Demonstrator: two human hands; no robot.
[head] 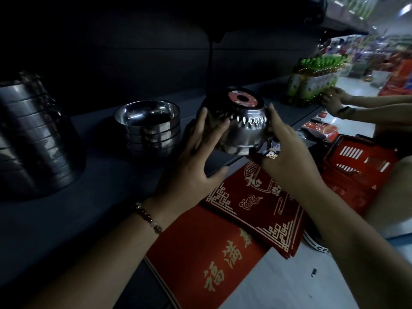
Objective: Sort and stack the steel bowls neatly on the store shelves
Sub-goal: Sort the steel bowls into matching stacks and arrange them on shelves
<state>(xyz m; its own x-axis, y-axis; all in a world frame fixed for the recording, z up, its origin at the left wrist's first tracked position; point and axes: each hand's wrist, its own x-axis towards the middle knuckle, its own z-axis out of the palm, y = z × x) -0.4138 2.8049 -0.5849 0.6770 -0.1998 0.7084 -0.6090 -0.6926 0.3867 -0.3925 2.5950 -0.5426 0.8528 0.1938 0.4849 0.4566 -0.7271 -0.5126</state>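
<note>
Together, left hand point(196, 161) and right hand point(287, 157) around upturned bowl point(243, 128).

Between the fingers point(214, 128), a silver steel bowl point(243, 128) bears a red-and-black sticker point(243, 98); below them, red cloth point(252, 210) carries gold fretwork.

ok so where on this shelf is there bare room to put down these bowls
Bare shelf lies in front, between the tall bowl stack at left and the open-side-up bowl stack. More lies right of the held bowls, before the bottle pack. It is crowded where left hand and right hand grip.
</note>
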